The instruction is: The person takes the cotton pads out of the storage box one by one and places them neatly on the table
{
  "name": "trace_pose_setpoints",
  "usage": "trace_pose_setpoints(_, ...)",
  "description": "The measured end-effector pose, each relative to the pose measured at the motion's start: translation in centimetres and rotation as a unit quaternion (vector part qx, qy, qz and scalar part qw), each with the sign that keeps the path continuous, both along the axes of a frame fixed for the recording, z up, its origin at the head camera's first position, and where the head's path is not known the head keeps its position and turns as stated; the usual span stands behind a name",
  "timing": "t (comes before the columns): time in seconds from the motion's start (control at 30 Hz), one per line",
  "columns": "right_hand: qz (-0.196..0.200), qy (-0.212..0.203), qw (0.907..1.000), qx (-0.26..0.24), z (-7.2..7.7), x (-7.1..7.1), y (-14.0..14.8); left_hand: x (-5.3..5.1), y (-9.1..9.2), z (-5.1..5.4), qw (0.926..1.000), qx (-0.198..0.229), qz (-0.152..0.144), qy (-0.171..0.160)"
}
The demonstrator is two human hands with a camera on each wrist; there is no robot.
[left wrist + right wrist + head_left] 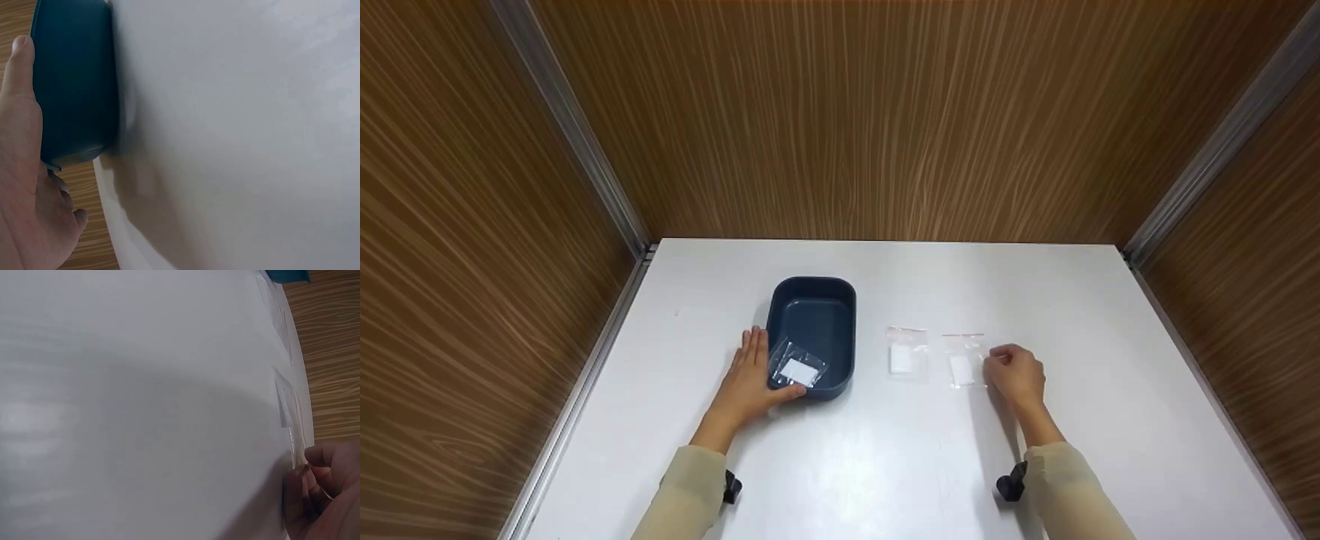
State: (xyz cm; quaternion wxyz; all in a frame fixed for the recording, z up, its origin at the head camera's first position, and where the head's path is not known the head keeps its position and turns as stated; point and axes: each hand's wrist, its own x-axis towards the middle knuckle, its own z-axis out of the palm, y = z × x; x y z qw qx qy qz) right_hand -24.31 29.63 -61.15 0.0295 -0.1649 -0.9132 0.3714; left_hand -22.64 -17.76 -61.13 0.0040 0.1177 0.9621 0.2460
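Observation:
A dark blue bin (832, 330) stands on the white table, with a clear zip-lock bag (799, 370) holding a white piece at its near end. My left hand (750, 386) rests against the bin's left wall, fingers straight, with its thumb along the near rim. In the left wrist view the thumb (19, 67) lies against the bin's side (76, 84). To the right of the bin, two more zip-lock bags lie flat, a left one (908, 355) and a right one (963, 362). My right hand (1018, 376) pinches the right bag's edge between thumb and fingertips.
The white table (855, 465) is bounded by wood-grain panels (885, 127) at the back and both sides. Metal rails (585, 142) run along the corners. A black camera mount (1012, 484) sits at the right wrist.

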Motion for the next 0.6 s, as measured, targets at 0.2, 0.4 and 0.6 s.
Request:
trace_pose_setpoints(0.2,-0.007,0.008,0.9999,-0.007,0.06,0.07,0.01,0.05,0.01,0.07,1.0000,-0.003,0.002,-0.004)
trace_pose_setpoints(0.4,-0.007,0.009,0.9999,-0.009,0.16,0.06,0.07,0.03,-0.07,0.07,1.0000,-0.003,0.001,-0.001)
trace_pose_setpoints(0.6,-0.008,0.015,0.9998,-0.012,0.72,0.23,-0.02,0.00,0.00,0.06,1.0000,0.002,-0.001,-0.002)
